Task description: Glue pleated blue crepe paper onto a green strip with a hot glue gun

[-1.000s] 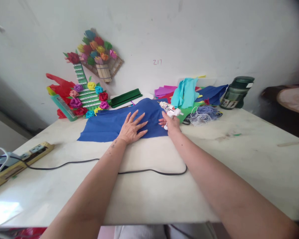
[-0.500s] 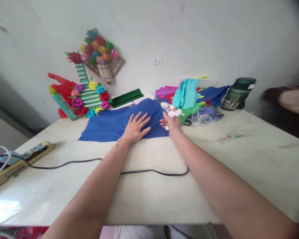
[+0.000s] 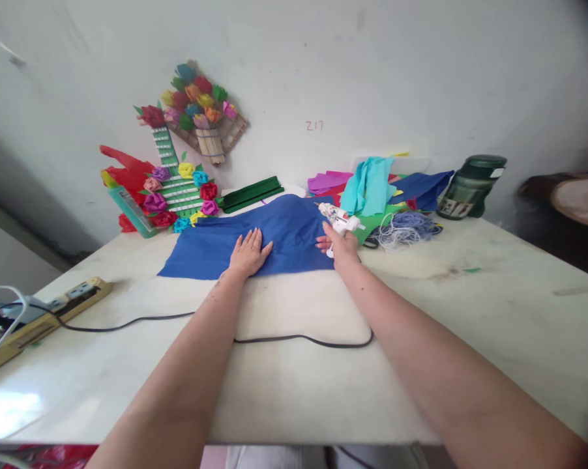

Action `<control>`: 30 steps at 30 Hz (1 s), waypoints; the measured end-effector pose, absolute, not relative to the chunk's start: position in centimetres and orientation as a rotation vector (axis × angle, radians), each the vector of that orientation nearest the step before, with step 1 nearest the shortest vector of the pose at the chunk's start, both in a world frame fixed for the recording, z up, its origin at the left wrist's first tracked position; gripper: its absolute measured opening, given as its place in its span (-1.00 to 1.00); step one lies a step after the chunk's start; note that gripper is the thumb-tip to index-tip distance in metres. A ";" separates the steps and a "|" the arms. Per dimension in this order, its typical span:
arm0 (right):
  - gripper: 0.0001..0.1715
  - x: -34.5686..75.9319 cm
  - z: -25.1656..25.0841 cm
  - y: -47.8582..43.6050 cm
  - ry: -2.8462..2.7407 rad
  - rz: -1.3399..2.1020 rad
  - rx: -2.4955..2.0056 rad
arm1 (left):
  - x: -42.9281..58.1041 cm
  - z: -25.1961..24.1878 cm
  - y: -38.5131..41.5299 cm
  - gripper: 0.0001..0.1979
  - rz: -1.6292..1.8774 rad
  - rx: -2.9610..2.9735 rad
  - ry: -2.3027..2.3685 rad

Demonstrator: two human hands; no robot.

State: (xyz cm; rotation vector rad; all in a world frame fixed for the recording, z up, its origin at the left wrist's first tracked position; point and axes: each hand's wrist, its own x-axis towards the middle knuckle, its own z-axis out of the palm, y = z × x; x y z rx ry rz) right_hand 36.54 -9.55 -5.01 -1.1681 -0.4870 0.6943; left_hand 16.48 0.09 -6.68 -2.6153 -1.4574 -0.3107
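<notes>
A large blue paper sheet (image 3: 210,249) lies flat at the far middle of the white table (image 3: 494,312). My left hand (image 3: 248,255) rests palm down on the sheet's near edge, fingers stretched out and close together. My right hand (image 3: 341,245) sits at the sheet's right edge, closed round the handle of a white glue gun (image 3: 337,216) whose nozzle points away to the left. The gun's black cord (image 3: 294,339) loops back across the table toward me.
A power strip (image 3: 54,306) lies at the left edge. Paper-flower crafts (image 3: 181,192) lean on the wall. Green paper strips (image 3: 252,191), coloured paper sheets (image 3: 372,182), a tangle of string (image 3: 406,227) and a dark green jar (image 3: 470,186) crowd the back.
My left hand has slid left along the blue sheet and its spread fingers have drawn together. The right hand stays on the glue gun.
</notes>
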 end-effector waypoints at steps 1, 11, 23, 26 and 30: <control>-0.82 36.6 -5.0 -9.5 -0.488 0.694 -1.169 | 16.5 -6.6 0.0 -0.31 -0.275 -2.615 -1.471; -0.79 36.6 -5.2 -9.4 -0.488 0.689 -1.185 | 15.9 -6.2 0.1 -0.30 -0.205 -2.646 -1.493; -0.74 36.7 -5.7 -9.1 -0.476 0.573 -1.246 | 14.2 -4.8 2.4 -0.32 -0.341 -2.699 -1.210; -0.72 36.7 -5.7 -9.0 -0.481 0.546 -1.256 | 13.9 -5.0 3.5 -0.31 -0.442 -2.707 -1.145; -0.71 36.7 -5.7 -9.0 -0.466 0.527 -1.260 | 13.8 -5.4 4.5 -0.19 -0.472 -2.782 -1.276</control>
